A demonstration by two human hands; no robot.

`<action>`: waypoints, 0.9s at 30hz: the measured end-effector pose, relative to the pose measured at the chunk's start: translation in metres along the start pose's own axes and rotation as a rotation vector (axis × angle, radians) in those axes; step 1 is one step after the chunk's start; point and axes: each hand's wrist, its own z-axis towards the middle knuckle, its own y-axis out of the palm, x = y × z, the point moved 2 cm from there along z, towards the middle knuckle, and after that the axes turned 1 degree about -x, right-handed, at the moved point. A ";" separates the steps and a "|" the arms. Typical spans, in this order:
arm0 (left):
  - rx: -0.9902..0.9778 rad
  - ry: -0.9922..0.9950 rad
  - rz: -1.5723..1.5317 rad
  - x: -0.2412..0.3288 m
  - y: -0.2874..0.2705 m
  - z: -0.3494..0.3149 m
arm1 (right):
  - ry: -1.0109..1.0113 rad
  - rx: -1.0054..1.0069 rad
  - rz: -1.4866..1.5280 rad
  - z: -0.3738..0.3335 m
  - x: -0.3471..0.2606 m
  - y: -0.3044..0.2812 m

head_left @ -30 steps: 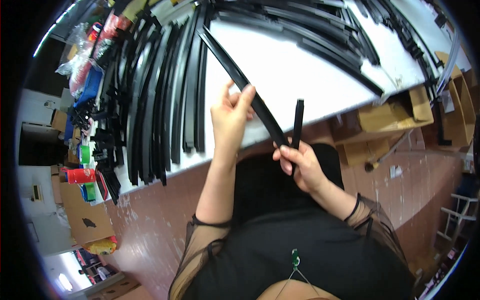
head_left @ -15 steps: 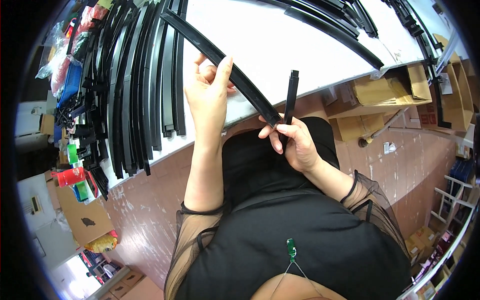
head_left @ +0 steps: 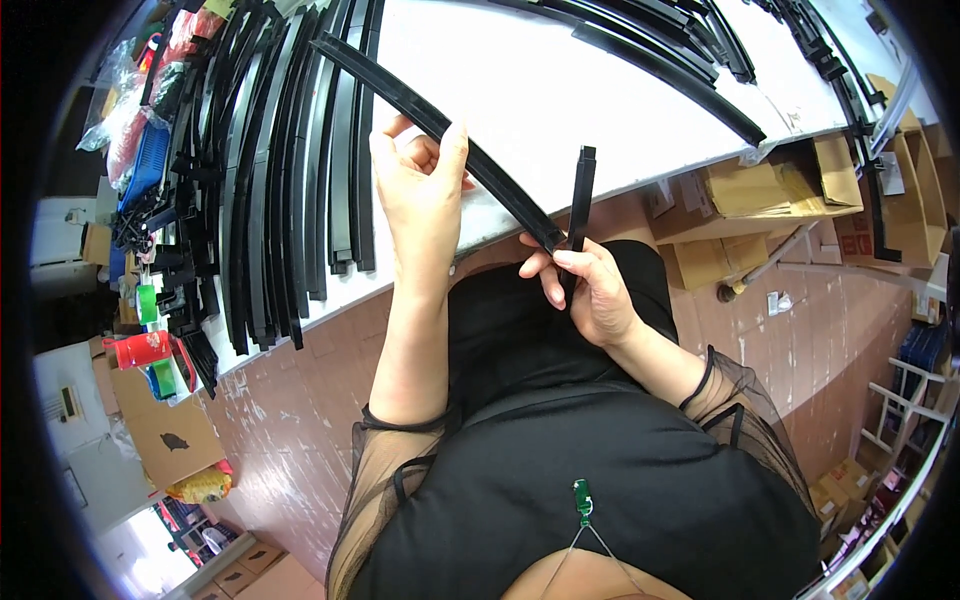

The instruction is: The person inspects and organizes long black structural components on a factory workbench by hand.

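Observation:
My left hand [head_left: 421,205] is closed on a long black plastic strip [head_left: 497,182], thumb on top, around its middle. The strip slants from the upper left down to my right hand [head_left: 598,295]. There my fingers pinch its near end together with a shorter, narrow black strip [head_left: 582,190], which stands up across that end. Whether the two pieces are joined is hidden by the fingers. Both strips are held above the near edge of a white table [head_left: 510,75].
Many similar black strips [head_left: 262,190] lie side by side on the table's left. More black strips [head_left: 670,70] lie at the far right. Cardboard boxes [head_left: 765,185] stand beyond the right edge. A blue basket [head_left: 147,165] and a red roll [head_left: 142,349] are at the far left.
The long strip and my left hand have shifted very slightly, with the strip's far end a little lower and to the left. Both hands keep their grip.

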 end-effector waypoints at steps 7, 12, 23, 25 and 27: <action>0.027 -0.006 0.022 0.003 0.001 -0.002 | -0.007 -0.007 -0.006 0.000 0.001 -0.001; 0.030 -0.007 0.011 0.004 -0.001 -0.002 | 0.000 -0.012 -0.005 0.001 0.002 -0.001; 0.004 0.022 -0.145 -0.002 -0.005 -0.003 | -0.017 0.019 -0.001 0.002 0.001 -0.001; -0.005 0.007 -0.172 -0.004 -0.005 -0.003 | -0.026 0.024 0.001 0.002 0.001 -0.002; 0.016 0.030 -0.203 -0.006 -0.007 -0.001 | -0.026 0.031 0.023 0.002 0.001 -0.001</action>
